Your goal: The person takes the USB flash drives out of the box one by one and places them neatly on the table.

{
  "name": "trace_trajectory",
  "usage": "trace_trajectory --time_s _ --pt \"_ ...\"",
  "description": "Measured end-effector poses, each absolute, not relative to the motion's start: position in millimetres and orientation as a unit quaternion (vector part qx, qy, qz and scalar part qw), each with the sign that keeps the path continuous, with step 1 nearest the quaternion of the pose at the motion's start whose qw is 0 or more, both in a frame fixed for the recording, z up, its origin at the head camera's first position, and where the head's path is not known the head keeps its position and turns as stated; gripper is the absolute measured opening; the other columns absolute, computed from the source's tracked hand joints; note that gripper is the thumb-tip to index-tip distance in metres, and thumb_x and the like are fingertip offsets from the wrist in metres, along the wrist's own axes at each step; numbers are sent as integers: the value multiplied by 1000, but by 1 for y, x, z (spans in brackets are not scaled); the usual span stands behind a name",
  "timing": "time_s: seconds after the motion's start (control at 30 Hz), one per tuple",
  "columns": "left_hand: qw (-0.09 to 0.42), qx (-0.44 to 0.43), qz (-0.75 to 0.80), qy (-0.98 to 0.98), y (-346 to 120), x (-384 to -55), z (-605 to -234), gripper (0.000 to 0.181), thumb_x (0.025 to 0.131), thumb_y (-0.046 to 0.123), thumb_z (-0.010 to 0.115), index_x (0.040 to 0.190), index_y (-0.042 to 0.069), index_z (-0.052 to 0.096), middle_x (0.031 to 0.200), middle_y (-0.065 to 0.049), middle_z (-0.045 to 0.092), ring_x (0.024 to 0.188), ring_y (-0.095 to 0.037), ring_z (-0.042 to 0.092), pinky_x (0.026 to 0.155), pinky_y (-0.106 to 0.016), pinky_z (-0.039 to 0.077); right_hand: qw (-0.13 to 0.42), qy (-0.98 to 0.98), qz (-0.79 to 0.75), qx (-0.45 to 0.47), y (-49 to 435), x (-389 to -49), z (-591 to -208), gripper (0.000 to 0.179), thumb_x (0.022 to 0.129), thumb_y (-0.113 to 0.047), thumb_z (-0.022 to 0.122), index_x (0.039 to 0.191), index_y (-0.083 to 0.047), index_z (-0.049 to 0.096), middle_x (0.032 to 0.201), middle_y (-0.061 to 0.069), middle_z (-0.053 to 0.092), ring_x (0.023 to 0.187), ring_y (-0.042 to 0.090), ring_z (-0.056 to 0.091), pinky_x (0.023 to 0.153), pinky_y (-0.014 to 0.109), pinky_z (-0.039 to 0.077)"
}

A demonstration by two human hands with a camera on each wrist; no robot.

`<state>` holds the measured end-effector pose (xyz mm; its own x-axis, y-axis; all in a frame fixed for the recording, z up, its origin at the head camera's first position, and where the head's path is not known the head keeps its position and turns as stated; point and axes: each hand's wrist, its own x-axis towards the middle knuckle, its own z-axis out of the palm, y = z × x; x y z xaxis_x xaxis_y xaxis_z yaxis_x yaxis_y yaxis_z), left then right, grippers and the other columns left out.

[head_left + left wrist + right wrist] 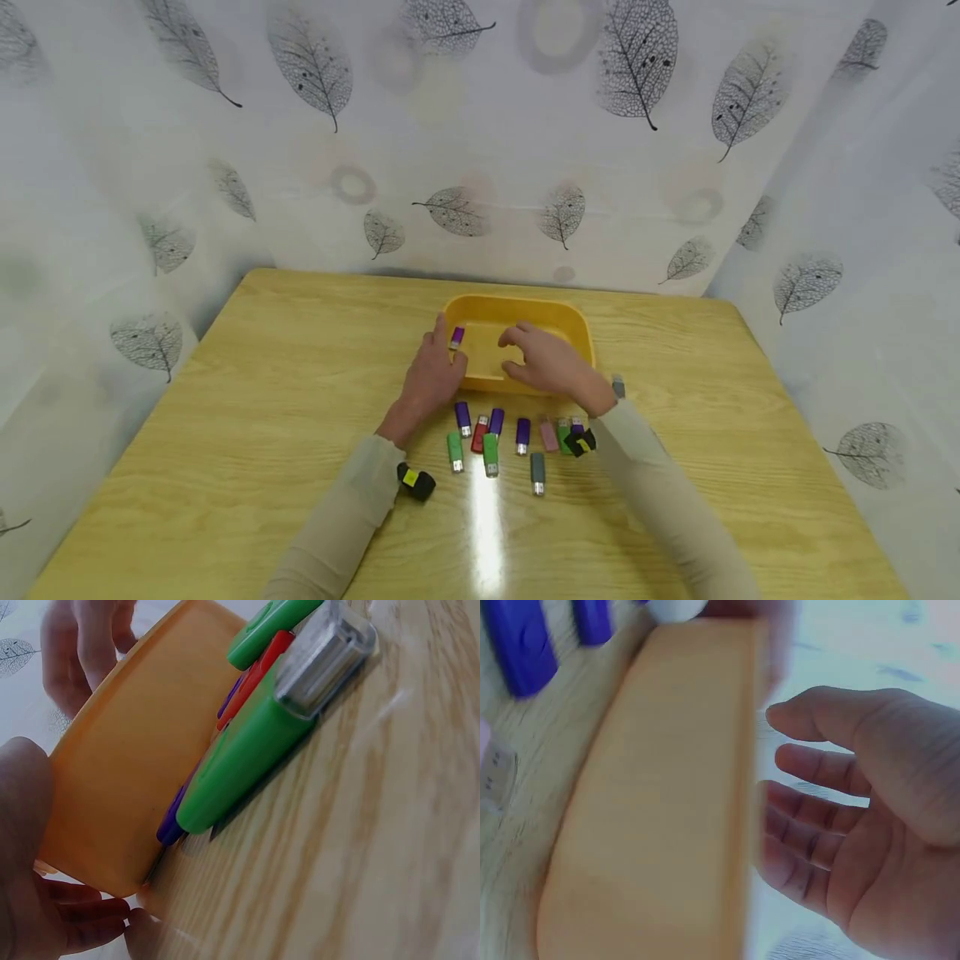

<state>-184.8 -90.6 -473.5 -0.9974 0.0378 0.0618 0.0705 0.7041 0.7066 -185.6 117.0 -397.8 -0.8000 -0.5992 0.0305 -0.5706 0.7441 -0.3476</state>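
The yellow plastic tray (517, 385) stands on the table, with a purple USB stick (457, 337) inside at its left end. My left hand (435, 375) holds the tray's near left corner, thumb over the rim and fingers along the outer side. Over the inside of the tray hovers my right hand (551, 360), its thumb and fingers apart and nothing between them. In the right wrist view its loosely bent fingers (810, 802) appear beyond the tray's near wall. A green USB stick (247, 742) lies close to the left wrist.
In front of the tray lie several USB sticks, among them a red one (479, 434), a grey one (537, 473) and a pink one (549, 435). Another grey one (618, 386) is right of the tray. Behind the wooden table (262, 375) hangs a leaf-print curtain (465, 142).
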Motion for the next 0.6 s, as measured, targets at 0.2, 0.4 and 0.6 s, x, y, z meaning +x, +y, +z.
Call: trace_trajectory --time_s 0.2,0.4,0.6 --pt "22 -29 -376 -926 -90 -188 -475 76 98 26 48 160 8 8 143 -28 41 115 -39 56 98 -54 48 103 938 -153 -293 95 -219 -416 57 92 -29 68 142 -7 50 136 16 52 106 27 61 91 42 53" --pt "25 -31 -382 -923 -91 -187 -473 76 97 26 49 160 8 9 142 -29 42 111 -39 56 97 -55 49 143 943 -145 -263 77 -235 -428 72 93 -41 67 152 -15 37 151 17 39 120 30 58 99 46 50" --pt "26 -33 -380 -924 -90 -187 -474 76 97 26 49 160 9 9 140 -28 44 105 -37 58 90 -53 52 149 945 -149 -249 65 -242 -438 76 91 -50 66 152 -17 36 152 17 37 119 33 58 98 48 50"
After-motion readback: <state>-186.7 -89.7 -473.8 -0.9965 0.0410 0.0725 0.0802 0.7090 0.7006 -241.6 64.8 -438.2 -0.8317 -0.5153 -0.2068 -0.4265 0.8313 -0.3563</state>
